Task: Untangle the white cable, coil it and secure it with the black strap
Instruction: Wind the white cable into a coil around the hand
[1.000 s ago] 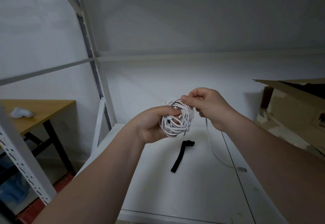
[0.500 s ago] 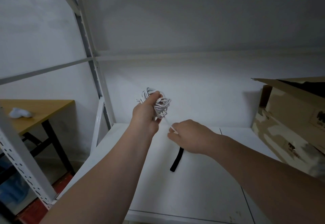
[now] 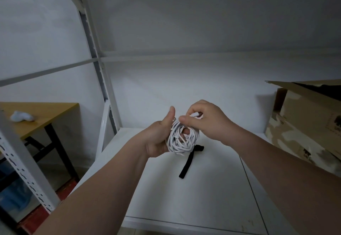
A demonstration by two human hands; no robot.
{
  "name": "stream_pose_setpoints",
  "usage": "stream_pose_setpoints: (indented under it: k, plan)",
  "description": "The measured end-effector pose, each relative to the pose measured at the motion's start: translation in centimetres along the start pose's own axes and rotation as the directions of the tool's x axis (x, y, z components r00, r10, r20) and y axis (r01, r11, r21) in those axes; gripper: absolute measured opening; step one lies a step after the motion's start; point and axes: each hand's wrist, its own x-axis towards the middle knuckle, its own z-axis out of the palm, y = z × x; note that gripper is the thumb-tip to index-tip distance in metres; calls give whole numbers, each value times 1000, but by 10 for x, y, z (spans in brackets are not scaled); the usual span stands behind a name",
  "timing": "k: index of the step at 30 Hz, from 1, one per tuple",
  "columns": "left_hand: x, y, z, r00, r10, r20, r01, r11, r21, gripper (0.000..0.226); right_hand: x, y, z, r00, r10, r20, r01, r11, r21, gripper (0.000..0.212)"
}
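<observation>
Cradled in the left hand (image 3: 156, 140), fingers curled behind and thumb raised off at about 12 o'clock: the white cable (image 3: 181, 139), wound into a loose round bundle held up above the shelf (image 3: 203, 198). Not a firm clamp, more a cupped support, with one fingertip showing through the loops near the middle. Pinched in the right hand (image 3: 204, 122), at roughly 1 o'clock of the bundle, thumb and forefinger closed on the cable's end plug; remaining fingers folded in. Below the bundle, lying flat on the shelf and running towards 7 o'clock: the black strap (image 3: 190, 159), untouched, its upper end partly hidden behind the coil. Off at 3 o'clock, a cardboard box (image 3: 310, 124), well apart.

Likely trouble from here: loops springing loose once the right hand lets go to reach for the strap, given the raised thumb and uneven, crossing turns. Risk also of the free end unwinding if not tucked first. Possible too: bundle slipping from the cupped palm while threading the strap one-handed.
</observation>
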Motion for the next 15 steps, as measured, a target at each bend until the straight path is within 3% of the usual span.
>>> stream_pose_setpoints:
  k: [3, 6, 8, 12, 15]
  plan:
    - [-3, 0, 2, 997, -22, 77, 25, 999, -37, 73, -1, 5, 8, 997, 73, -19, -69, 985, 160, 17]
    - [-5, -2, 1, 987, 10, 158, -10, 1000, -4, 50, -2, 11, 16, 985, 171, 16, -166, 924, 345, 5]
    - [-2, -5, -1, 981, 27, 190, -33, 999, 31, 33, -3, 16, 19, 973, 210, 94, -230, 862, 452, 11]
    - [8, -17, -6, 989, 0, 149, -4, 1000, 24, 24, -4, 29, 32, 946, 266, 184, -323, 800, 505, 15]
    - [23, -29, -7, 1000, 27, 7, -27, 999, 17, 17, 1, 42, 43, 947, 303, 107, -314, 804, 505, 12]
